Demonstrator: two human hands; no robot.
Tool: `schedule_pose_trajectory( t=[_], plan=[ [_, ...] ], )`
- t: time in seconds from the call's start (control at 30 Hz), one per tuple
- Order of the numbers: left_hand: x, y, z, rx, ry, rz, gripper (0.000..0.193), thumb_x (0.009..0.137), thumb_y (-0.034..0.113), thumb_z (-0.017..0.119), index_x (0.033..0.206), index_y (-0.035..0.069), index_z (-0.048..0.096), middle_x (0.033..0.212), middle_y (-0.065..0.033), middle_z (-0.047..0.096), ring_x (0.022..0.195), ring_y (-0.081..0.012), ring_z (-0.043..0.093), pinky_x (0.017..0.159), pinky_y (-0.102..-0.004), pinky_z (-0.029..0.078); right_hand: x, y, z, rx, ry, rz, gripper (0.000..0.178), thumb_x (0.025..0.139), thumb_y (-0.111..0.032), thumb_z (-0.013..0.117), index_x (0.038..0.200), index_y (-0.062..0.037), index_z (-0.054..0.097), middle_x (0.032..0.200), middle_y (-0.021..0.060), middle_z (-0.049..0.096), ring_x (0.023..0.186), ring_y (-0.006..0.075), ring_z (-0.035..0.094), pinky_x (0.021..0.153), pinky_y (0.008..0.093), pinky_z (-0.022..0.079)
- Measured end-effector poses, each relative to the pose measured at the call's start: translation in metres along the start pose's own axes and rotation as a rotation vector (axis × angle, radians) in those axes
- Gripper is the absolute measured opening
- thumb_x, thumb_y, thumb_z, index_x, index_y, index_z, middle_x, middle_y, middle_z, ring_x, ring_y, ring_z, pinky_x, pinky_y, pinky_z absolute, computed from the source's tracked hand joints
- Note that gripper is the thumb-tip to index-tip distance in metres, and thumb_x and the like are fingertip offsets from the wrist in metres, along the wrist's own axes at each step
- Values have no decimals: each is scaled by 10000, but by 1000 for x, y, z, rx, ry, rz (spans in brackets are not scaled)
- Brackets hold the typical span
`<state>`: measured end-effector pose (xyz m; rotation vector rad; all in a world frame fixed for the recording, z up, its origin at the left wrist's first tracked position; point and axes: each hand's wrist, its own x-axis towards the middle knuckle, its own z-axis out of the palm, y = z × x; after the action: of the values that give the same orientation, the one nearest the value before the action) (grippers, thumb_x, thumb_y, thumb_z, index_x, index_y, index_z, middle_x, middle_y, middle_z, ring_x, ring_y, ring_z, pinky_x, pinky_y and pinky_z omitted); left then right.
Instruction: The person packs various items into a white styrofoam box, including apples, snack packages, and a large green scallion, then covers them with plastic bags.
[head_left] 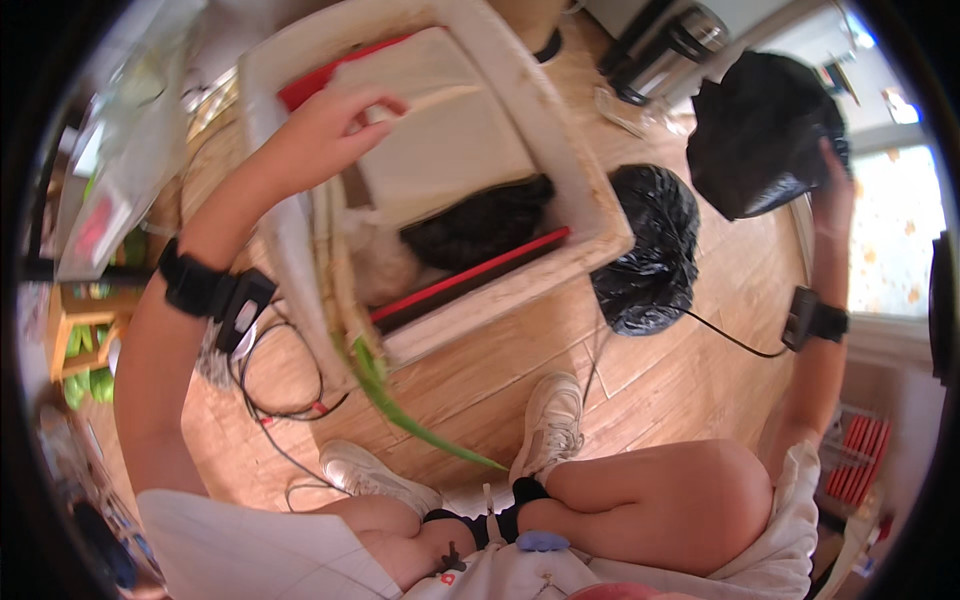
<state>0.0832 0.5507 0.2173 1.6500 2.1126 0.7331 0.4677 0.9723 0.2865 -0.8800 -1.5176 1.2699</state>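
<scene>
A full black plastic bag (765,135) is held up at the right; my right hand (833,185) grips its right side, with the fingers partly hidden. My left hand (335,135) hovers above a worn white foam box (590,190), empty, with thumb and fingers apart. In the box lie a large pale flat sheet or package (450,140), a dark crumpled bundle (480,225) and a red-edged flat item (470,280). Along its left side runs a long leafy stalk, its green leaf (400,405) hanging over the near edge.
Another black plastic bag (650,250) sits on the wood-look floor, right of the box. Black cables (265,400) coil at the left. A steel flask-like container (685,45) stands at the back right. My shoes (550,425) are close to the box.
</scene>
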Motion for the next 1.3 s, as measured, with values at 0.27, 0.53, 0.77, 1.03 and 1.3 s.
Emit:
schedule_pose_trajectory(
  t=[0.27,0.53,0.77,1.03,1.3],
  plan=[
    [2,-23,-14,-471,503,161,178,891,-6,465,1062,16,511,1137,-66,592,965,-145,570,858,-281,480,-28,-128,161,-207,-723,-1066,378,836,-172,620,1177,-16,575,1170,151,585,1115,240,548,977,370,437],
    [-82,-49,-31,-613,930,-149,85,892,45,445,911,49,529,910,-63,661,708,-108,603,600,-214,442,-16,40,267,36,-904,460,178,731,-109,560,862,-40,659,877,64,645,820,139,595,757,259,482],
    [-100,-39,13,-403,610,-70,116,879,50,505,988,45,543,945,-35,632,834,-114,610,691,-236,466,-68,81,305,-373,-904,189,400,709,-60,507,1101,-11,567,850,51,542,790,137,521,720,246,448],
    [-68,6,29,81,121,216,492,857,220,623,1289,82,433,1440,-143,319,1314,-331,339,1047,-418,340,-73,87,325,-567,-921,-703,546,762,-195,692,1261,-90,496,1230,114,540,1147,250,505,973,346,397],
    [-64,-3,54,510,-339,-28,837,834,475,599,1473,108,203,1538,-171,114,1402,-441,89,1065,-638,196,-144,75,298,-1184,-1597,-835,960,698,-457,746,1474,-205,240,1532,140,171,1412,354,149,1089,590,188]
  ],
)
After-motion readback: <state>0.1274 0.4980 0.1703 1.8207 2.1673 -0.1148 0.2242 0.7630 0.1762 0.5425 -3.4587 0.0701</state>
